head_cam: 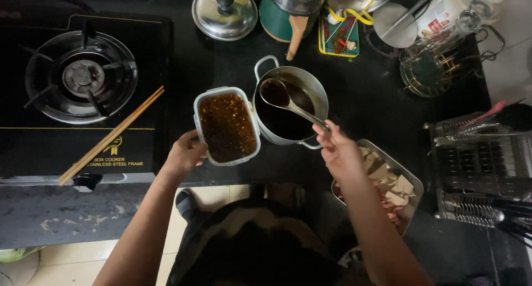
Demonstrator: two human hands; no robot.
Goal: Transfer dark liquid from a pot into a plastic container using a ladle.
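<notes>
A rectangular clear container (226,126) filled with dark, seed-flecked sauce is gripped at its near left corner by the left hand (185,153), fingers closed around the rim. A metal ladle (288,102) is held by its handle in the closed right hand (337,149), its bowl resting in the dark liquid of a steel pot (290,104). The container touches the pot's left side, both on the black surface (360,92). A metal tray of pale slices (388,180) lies to the right of that hand. Wooden chopsticks (111,135) rest on the gas stove (83,92) at left.
</notes>
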